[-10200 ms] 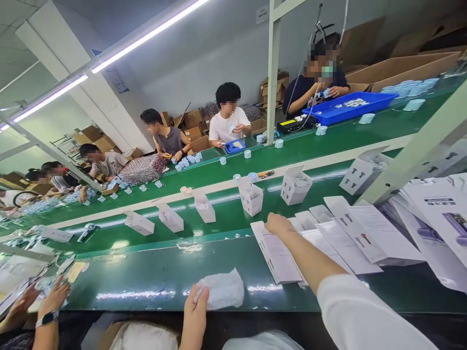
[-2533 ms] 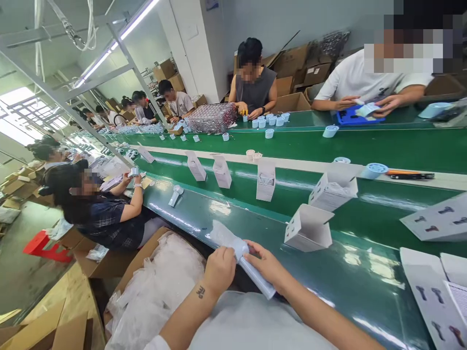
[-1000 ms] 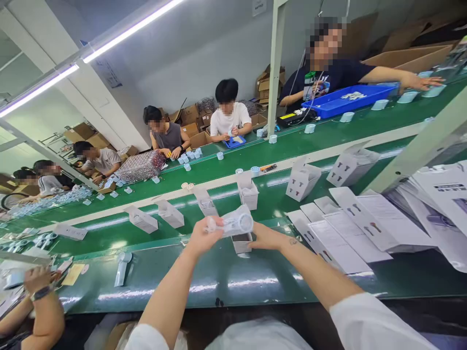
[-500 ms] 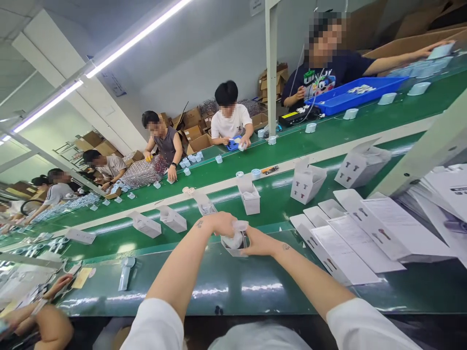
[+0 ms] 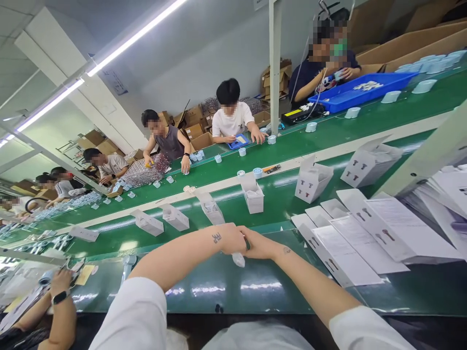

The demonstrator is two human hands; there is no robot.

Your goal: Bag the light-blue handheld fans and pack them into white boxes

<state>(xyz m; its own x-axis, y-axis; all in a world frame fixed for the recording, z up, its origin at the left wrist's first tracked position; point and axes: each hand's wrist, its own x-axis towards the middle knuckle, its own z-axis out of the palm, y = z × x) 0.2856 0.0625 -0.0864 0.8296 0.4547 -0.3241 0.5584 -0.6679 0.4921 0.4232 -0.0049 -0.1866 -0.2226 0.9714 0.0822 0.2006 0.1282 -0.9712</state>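
Observation:
My left hand (image 5: 233,238) and my right hand (image 5: 253,243) meet over the dark green bench top in front of me, fingers curled in against each other. A small clear plastic bag (image 5: 239,260) hangs below my left hand, whose fingers are closed on it. My right thumb and fingers bend toward the left hand; what they hold, if anything, is hidden. Just beyond the hands, an open white box (image 5: 253,197) and another open white box (image 5: 210,208) stand on the green belt (image 5: 229,218).
Printed white boxes (image 5: 310,183) stand to the right. Flattened cartons with sheets (image 5: 353,243) lie at the right. A light blue part (image 5: 127,266) is at the left. People work across the belt; a person's hand (image 5: 61,282) shows at lower left.
The open box that was between my hands is no longer visible there. My left forearm has swung flatter, and the bag now hangs lower. The view has shifted slightly.

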